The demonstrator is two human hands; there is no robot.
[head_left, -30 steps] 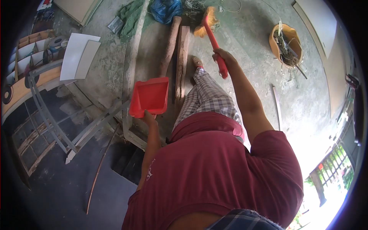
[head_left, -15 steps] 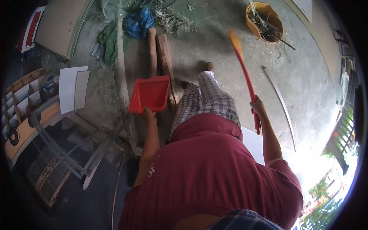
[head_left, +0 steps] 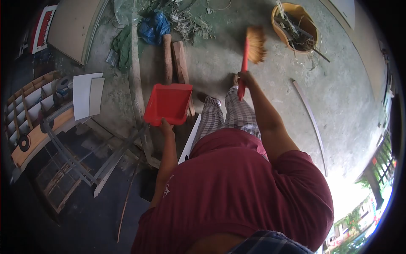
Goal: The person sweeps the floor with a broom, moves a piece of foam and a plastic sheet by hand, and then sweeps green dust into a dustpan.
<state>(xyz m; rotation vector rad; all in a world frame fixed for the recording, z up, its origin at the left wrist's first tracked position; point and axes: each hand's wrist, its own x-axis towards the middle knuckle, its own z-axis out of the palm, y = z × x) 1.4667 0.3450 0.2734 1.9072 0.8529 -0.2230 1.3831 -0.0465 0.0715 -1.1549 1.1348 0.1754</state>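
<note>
My left hand (head_left: 166,125) is closed around the handle end of a red dustpan (head_left: 169,101), held at the left of my legs with its tray facing up. Nothing can be made out inside the tray. In front of my right leg, my right hand (head_left: 247,79) grips the red handle of a broom (head_left: 245,63). Its tan bristles (head_left: 256,44) point away from me and look blurred. Whether the bristles touch the concrete floor (head_left: 279,84) I cannot tell.
Two wooden beams (head_left: 180,59) lie ahead of the dustpan. Beyond them are a blue plastic bag (head_left: 154,27) and tangled string (head_left: 190,25). A yellow tub (head_left: 281,31) of scraps stands far right. A thin strip (head_left: 310,114) lies on the right; a metal frame (head_left: 69,156) stands left.
My right hand has swung the broom forward and to the left, from beside my right hip to in front of my legs. The dustpan has shifted only slightly right.
</note>
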